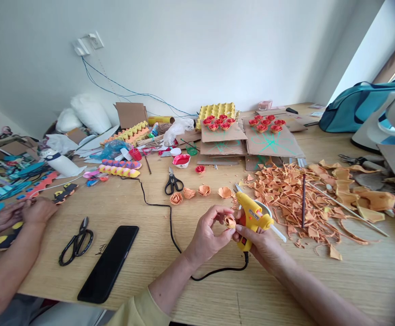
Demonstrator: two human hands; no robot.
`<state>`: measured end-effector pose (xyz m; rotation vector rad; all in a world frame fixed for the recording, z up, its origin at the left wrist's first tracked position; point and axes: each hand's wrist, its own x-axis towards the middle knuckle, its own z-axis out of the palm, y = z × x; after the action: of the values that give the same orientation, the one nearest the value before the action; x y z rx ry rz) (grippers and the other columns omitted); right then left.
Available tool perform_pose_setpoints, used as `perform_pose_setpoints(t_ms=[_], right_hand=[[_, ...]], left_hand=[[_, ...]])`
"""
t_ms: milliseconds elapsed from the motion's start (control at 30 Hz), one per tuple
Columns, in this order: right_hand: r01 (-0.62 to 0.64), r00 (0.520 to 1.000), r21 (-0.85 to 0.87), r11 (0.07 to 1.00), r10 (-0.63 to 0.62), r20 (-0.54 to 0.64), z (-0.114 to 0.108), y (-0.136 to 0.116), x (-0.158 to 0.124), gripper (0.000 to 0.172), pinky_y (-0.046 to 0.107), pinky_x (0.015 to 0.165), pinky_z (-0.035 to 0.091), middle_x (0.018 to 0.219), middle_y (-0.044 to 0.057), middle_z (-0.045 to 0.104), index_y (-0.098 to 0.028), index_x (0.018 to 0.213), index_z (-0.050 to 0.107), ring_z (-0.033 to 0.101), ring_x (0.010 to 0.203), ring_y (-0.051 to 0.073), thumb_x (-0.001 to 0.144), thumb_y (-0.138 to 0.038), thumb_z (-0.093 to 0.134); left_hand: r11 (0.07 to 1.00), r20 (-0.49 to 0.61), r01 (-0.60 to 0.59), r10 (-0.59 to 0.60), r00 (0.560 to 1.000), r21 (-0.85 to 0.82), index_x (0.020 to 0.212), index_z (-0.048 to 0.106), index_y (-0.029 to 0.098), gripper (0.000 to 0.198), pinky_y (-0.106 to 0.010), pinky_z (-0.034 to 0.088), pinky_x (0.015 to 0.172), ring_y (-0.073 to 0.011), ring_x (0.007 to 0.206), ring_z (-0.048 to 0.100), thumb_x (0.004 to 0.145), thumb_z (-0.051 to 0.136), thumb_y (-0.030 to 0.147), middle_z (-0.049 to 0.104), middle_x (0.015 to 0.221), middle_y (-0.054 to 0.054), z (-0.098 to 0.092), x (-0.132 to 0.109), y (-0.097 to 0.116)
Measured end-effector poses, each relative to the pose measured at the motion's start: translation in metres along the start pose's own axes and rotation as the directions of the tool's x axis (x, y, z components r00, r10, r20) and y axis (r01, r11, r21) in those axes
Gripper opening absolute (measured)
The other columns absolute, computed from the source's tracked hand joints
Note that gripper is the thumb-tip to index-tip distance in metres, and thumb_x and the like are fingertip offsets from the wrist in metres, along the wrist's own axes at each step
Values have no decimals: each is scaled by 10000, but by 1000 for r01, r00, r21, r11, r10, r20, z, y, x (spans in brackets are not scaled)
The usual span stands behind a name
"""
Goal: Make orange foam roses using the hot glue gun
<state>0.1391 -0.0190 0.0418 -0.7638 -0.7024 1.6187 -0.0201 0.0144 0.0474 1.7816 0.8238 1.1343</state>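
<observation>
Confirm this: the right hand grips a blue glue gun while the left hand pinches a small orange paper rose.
Not quite: the head view shows the glue gun is yellow, not blue. The right hand does grip it, and the left hand pinches the small orange paper rose.

home craft table (paper scraps [295, 199], scissors [173, 183])

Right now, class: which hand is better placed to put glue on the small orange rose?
Right, probably: the right hand grips the yellow glue gun, which sits just beside the orange rose, while the left hand pinches that rose.
</observation>
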Motion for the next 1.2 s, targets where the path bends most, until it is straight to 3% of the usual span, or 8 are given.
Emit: perform_pose_setpoints(t_ms=[267, 767, 1200], right_hand=[[-25, 999, 31, 999, 23, 48, -5, 6, 0, 354, 227, 620, 441, 804, -45, 612, -239, 950, 630, 553, 628, 87, 725, -307, 894], [-12, 1000, 50, 999, 11, 21, 3, 2, -4, 351, 237, 663, 501, 842, -23, 649, -252, 903, 655, 582, 714, 122, 676, -320, 914], [10, 999, 31, 999, -11, 32, -3, 4, -2, 361, 261, 694, 516, 874, -15, 649, -260, 952, 632, 604, 755, 143, 709, -302, 897]], left_hand=[[998, -2, -24, 24, 1000, -49, 1152, 577, 211, 390, -328, 519, 899, -155, 870, 617, 792, 666, 92, 681, 964, -33, 1, -3, -3], [981, 25, -166, 165, 986, 97, 1141, 565, 219, 372, -309, 537, 840, -147, 824, 612, 796, 621, 89, 632, 945, -28, -1, -2, 5], [990, 21, -131, 130, 991, 54, 1210, 544, 202, 426, -320, 529, 877, -169, 897, 640, 804, 608, 89, 658, 973, -45, 1, -4, 7]])
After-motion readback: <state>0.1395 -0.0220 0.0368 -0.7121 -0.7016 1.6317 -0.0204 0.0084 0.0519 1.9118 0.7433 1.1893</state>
